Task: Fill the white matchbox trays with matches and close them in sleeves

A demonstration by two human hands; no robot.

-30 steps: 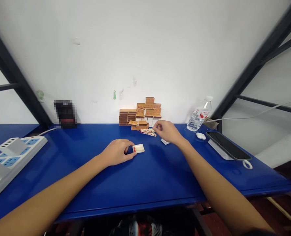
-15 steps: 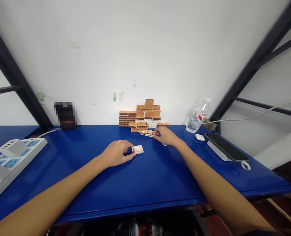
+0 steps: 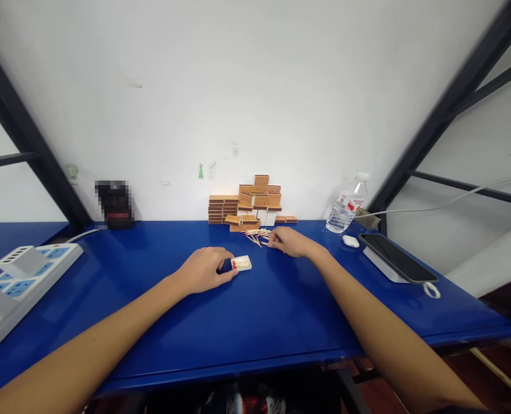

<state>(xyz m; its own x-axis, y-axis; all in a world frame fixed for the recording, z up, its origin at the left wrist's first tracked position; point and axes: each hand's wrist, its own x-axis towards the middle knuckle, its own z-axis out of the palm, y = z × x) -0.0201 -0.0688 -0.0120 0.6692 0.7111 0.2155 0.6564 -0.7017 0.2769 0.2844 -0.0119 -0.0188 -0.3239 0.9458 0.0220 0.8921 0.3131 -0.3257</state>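
Note:
My left hand rests on the blue table, its thumb and fingers closed around the near-left end of a small white matchbox tray. Several red-tipped matches lie inside the tray. Farther back and to the right, my right hand is pinched at the edge of a loose heap of matches. One match pokes out at its fingertips. Behind the heap stand stacked orange-brown matchboxes, with a neat block of boxes on their left.
At the back right stands a water bottle, near a white earphone case and a phone propped on a white box. A power strip lies along the left side. The white wall closes off the back of the blue table.
My right hand has shifted slightly nearer me at the heap, and some matches there have spread toward the front. The left hand and tray have stayed in place.

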